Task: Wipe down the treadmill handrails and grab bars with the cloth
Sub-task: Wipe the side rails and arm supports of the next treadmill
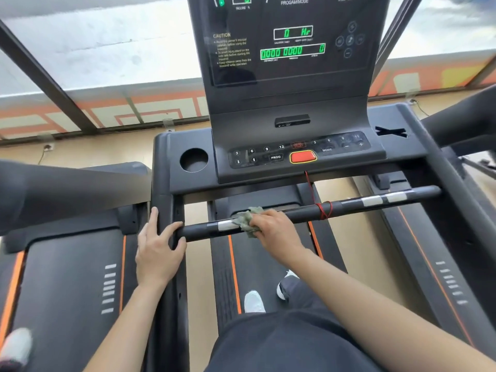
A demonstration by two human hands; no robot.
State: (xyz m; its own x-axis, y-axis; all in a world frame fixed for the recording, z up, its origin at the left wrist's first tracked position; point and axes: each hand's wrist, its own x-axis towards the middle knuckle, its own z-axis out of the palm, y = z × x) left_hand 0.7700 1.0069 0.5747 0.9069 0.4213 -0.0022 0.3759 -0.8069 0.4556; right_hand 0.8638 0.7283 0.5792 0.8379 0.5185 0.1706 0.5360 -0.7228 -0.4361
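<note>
A black crossbar [300,214] with silver sensor bands runs across the treadmill in front of me. My right hand [276,229] grips a grey-green cloth [248,220] wrapped around the bar, just right of the left silver band. My left hand [158,245] rests on the left handrail [163,210] where the bar joins it, thumb hooked over the bar's left end and fingers straight. The right handrail [445,183] slopes down at the right side.
The console [295,146] with a red stop button and lit green display stands behind the bar. A red safety cord [323,210] is tied around the bar's middle. A cup holder [193,160] lies at the left. Neighbouring treadmills flank both sides.
</note>
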